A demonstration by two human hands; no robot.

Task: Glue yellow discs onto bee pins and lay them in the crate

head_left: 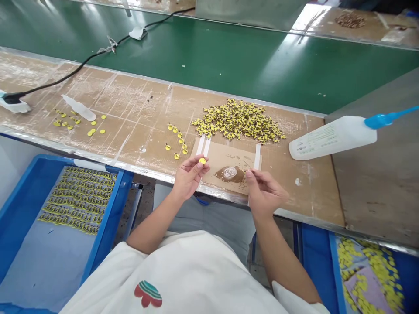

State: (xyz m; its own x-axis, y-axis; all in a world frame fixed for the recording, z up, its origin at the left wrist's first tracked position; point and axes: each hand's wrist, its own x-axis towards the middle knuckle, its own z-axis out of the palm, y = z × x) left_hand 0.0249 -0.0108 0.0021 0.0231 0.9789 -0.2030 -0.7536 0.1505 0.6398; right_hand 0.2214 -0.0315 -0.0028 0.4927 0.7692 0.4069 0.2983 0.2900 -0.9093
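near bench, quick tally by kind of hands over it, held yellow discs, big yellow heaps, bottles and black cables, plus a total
Hands: 2, left hand and right hand
Held yellow disc: 1
Big yellow heap: 1
Bottle: 1
Black cable: 1
Total: 6

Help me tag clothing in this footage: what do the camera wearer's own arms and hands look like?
The left hand and right hand are both ungloved, and no watch or bracelet shows. The forearms are bare up to loose, short white sleeves. These belong to a white shirt with a red, scalloped, teal-striped emblem.
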